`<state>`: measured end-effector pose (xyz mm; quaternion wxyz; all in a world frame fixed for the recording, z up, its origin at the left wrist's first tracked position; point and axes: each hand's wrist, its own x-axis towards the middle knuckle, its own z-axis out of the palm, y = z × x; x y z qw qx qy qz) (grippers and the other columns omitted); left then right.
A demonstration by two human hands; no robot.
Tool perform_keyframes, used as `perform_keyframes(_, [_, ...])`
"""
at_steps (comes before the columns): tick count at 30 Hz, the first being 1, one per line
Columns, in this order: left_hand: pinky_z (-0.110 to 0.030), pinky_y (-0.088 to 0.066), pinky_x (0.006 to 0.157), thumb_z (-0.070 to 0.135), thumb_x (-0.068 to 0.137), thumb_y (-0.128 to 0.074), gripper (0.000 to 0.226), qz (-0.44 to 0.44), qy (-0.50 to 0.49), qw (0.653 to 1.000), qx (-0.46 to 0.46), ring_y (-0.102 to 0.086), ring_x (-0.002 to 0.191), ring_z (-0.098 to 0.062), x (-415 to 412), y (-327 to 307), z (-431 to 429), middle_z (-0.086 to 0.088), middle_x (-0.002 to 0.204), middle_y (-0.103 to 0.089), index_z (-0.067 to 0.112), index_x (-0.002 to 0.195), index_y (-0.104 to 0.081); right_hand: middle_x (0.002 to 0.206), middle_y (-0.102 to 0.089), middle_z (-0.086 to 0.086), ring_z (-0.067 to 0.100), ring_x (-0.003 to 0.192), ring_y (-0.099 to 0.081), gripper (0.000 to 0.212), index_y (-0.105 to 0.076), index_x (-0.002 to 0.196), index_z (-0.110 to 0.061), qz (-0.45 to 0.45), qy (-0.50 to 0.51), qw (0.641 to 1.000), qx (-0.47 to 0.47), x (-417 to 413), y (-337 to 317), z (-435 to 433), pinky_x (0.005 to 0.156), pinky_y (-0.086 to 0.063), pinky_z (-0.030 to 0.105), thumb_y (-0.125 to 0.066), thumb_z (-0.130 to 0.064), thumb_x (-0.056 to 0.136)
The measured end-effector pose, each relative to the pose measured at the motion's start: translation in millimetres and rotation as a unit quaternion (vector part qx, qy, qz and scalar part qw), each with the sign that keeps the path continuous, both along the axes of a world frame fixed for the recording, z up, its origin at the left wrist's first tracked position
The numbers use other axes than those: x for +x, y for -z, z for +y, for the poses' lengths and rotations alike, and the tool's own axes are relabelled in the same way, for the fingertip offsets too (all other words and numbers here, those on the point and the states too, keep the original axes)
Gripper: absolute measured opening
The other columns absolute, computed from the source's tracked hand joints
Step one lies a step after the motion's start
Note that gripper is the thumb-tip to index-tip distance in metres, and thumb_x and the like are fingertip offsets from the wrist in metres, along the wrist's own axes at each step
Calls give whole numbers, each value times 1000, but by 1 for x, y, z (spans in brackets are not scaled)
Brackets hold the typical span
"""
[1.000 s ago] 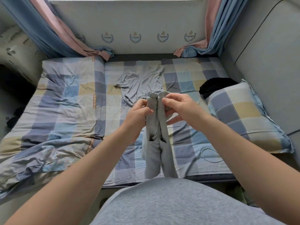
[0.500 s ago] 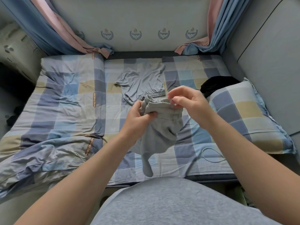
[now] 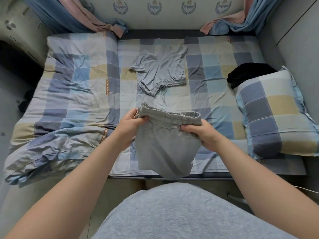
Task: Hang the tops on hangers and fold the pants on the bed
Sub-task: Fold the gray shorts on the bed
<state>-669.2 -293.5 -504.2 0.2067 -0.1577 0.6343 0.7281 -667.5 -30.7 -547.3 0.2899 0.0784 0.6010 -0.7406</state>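
Observation:
I hold a pair of grey pants (image 3: 165, 147) by the elastic waistband over the near edge of the bed (image 3: 215, 69). My left hand (image 3: 130, 125) grips the waistband's left end and my right hand (image 3: 202, 133) grips its right end, stretching it wide. The pants hang doubled up below my hands, and their lower edge reaches the mattress edge. Farther back, in the middle of the bed, a light grey-blue top (image 3: 160, 71) with a drawstring hem lies crumpled flat.
A checked pillow (image 3: 274, 114) lies at the right, with a black garment (image 3: 248, 74) behind it. A rumpled checked quilt (image 3: 65, 94) covers the bed's left half. Curtains (image 3: 96, 19) hang at both back corners. Padded walls close in the back and right.
The pants hung pinched together in the middle, were then bunched between both hands, and now my hands have moved apart, spreading the waistband wide.

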Motion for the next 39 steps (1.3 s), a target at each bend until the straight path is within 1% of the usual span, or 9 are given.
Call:
perform_keyframes(4, [-15, -50, 55, -5, 96, -57, 23, 7, 23, 993, -112, -67, 64, 0, -19, 20, -15, 8, 77, -73, 18, 93, -63, 97, -78, 0, 14, 91, -73, 23, -77, 94, -17, 16, 46, 994, 99, -16, 6, -14, 75, -57, 25, -78, 1, 79])
perform_keyframes(8, [-13, -51, 63, -2, 96, -58, 21, 36, 46, 987, -147, -66, 77, -2, -54, 16, -20, 2, 92, -70, 18, 94, -63, 83, -75, -9, 2, 72, -70, 25, -72, 92, -16, 45, 105, 978, 174, -43, -9, -27, 61, -53, 15, -82, 1, 76])
perform_keyframes(16, [-9, -46, 59, 0, 96, -60, 19, 123, 52, 982, -131, -62, 65, 3, -97, -14, -28, 3, 84, -68, 17, 88, -59, 97, -70, -6, -9, 78, -65, 40, -67, 111, -8, 190, 157, 947, 204, -71, -55, -35, 75, -51, 12, -81, 5, 75])
perform_keyframes(22, [-31, -46, 86, -2, 95, -62, 20, 126, 100, 975, -155, -58, 91, -17, -94, 0, -39, -12, 99, -67, 17, 90, -59, 98, -69, -6, -8, 81, -63, 44, -62, 113, -10, 189, 139, 937, 258, -61, -42, -40, 76, -51, 14, -83, 3, 76])
perform_keyframes(25, [-30, -44, 90, -4, 94, -62, 20, 89, 138, 970, -179, -55, 97, -18, -80, 35, -44, -13, 105, -64, 16, 95, -59, 94, -69, -7, -7, 79, -63, 40, -64, 103, -19, 147, 118, 940, 285, -41, -7, -46, 78, -50, 22, -82, 3, 76])
perform_keyframes(28, [-16, -43, 67, 0, 94, -64, 17, 39, 175, 959, -220, -53, 86, -16, -59, 88, -49, -8, 99, -63, 15, 94, -58, 104, -73, 6, 21, 99, -68, 31, -69, 105, -17, 87, 88, 927, 354, -15, 47, -54, 90, -52, 43, -82, -7, 79])
perform_keyframes(30, [-22, -38, 61, -1, 93, -64, 20, 2, 190, 952, -242, -48, 82, -17, -42, 134, -52, -7, 91, -60, 16, 87, -55, 110, -71, 6, 31, 106, -64, 31, -70, 109, -16, 47, 55, 909, 411, 5, 92, -61, 94, -48, 52, -82, -16, 80])
perform_keyframes(36, [-27, -33, 68, -5, 87, -61, 25, -97, 255, 911, -308, -50, 86, -15, 43, 284, -71, -3, 79, -59, 18, 79, -54, 111, -67, 1, 26, 112, -59, 21, -66, 104, -24, -76, -95, 879, 461, 93, 235, -91, 92, -43, 42, -75, -26, 85])
perform_keyframes(39, [-36, -47, 79, 13, 79, -61, 12, -189, 302, 887, -293, -56, 87, -19, 93, 348, -81, -11, 92, -69, 8, 90, -62, 108, -69, -6, 23, 111, -60, 19, -66, 104, -29, -130, -127, 870, 459, 142, 293, -99, 84, -38, 34, -72, -31, 87])
